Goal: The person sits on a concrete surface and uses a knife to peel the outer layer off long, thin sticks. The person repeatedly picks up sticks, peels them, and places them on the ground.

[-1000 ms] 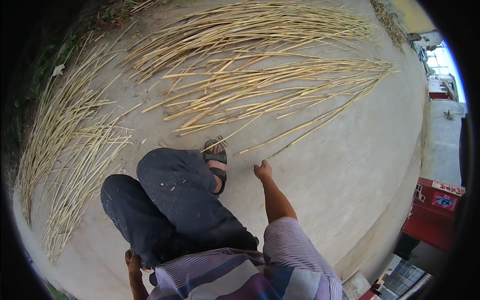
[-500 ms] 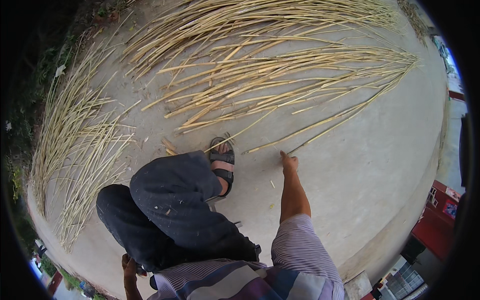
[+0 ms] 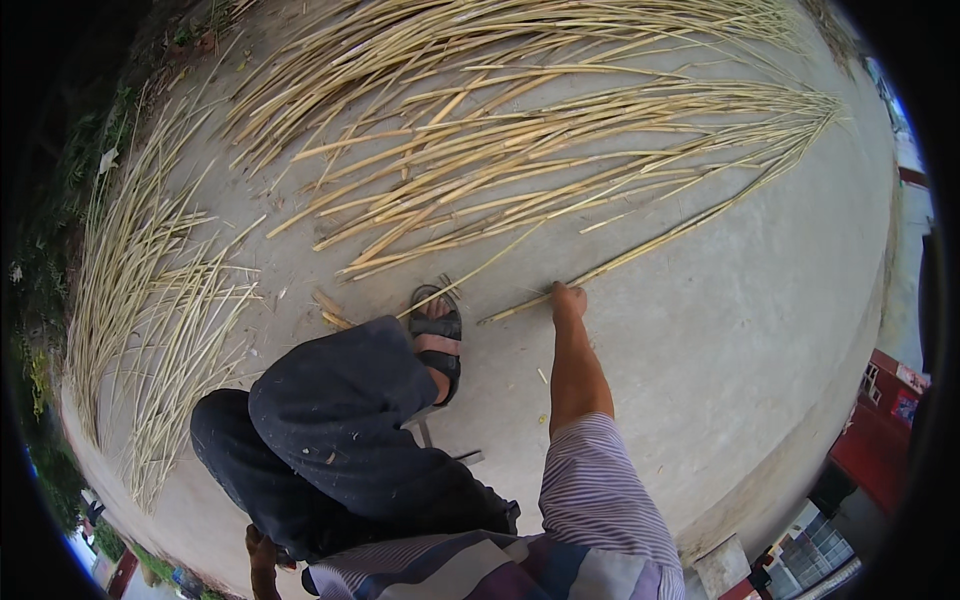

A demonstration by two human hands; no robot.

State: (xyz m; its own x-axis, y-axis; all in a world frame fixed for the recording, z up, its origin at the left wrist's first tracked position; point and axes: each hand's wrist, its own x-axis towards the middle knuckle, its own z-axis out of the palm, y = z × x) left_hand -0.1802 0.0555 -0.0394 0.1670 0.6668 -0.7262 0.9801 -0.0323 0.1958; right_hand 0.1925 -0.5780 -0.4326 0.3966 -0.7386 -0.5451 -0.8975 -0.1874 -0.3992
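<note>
My right hand (image 3: 569, 300) reaches out low over the concrete, its fingers closed round long, thin yellow reed stalks (image 3: 640, 262). Their near ends stick out to the left of my fist, and their far ends run up to the right into a narrow gathered tip. Beyond lies a fanned-out spread of similar stalks (image 3: 490, 190) on the ground. Down by my hip at the lower left, my left hand (image 3: 262, 552) is curled, partly hidden by my leg; what it holds, if anything, I cannot make out.
A larger heap of stalks (image 3: 480, 35) lies farther off, and thinner pale ones (image 3: 160, 320) spread at the left. My sandalled foot (image 3: 437, 340) stands beside a loose stalk (image 3: 485, 264). Short broken pieces (image 3: 332, 310) lie left of it. Greenery (image 3: 60, 230) borders the left edge.
My right hand has moved slightly left and up, from the end of one stalk onto the stalk beside it. The two stalks, apart before, now lie together. The left hand stays by my hip.
</note>
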